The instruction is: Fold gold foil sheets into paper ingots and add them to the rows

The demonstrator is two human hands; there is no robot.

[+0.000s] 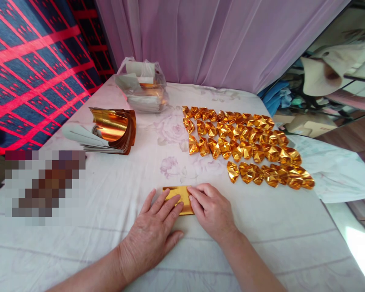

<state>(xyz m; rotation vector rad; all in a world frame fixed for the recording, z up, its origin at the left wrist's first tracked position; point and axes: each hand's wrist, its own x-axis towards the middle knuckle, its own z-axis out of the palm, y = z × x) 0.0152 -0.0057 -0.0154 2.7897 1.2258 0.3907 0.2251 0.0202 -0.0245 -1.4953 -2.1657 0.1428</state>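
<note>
A folded piece of gold foil paper (186,202) lies flat on the cloth in front of me. My left hand (155,225) rests over its left part, fingers stretched out and pressing on it. At its right edge, my right hand (213,209) is closed, with thumb and forefinger on the paper's border. Further right and behind sit several rows of folded gold foil ingots (237,150). Part of the paper is hidden under my left fingers.
A curled stack of gold foil sheets (121,129) stands at the left, with a clear plastic bag of more sheets (146,89) behind it. A pale floral cloth (134,170) covers the table. A purple curtain (207,40) hangs behind; a cluttered shelf (316,93) is at the right.
</note>
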